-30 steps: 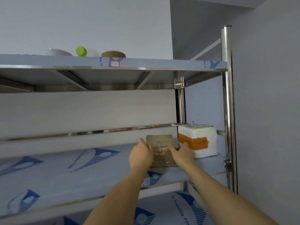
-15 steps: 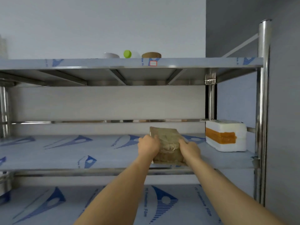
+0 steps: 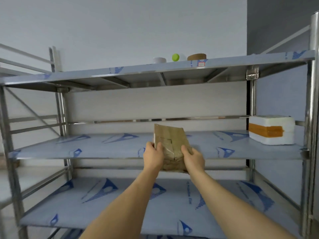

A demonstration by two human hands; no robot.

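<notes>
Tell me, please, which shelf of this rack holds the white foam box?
The middle shelf: the white foam box sits at its right end, whereas the top shelf carries small round items.

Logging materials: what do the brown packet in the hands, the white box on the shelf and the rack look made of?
The brown packet looks like kraft paper under glossy clear film or tape: it creases and glints. The white box seems matte, grainy foam, banded with orange-brown tape. The rack looks like polished steel, with mirror-like posts; its shelves bear blue-printed film.
</notes>
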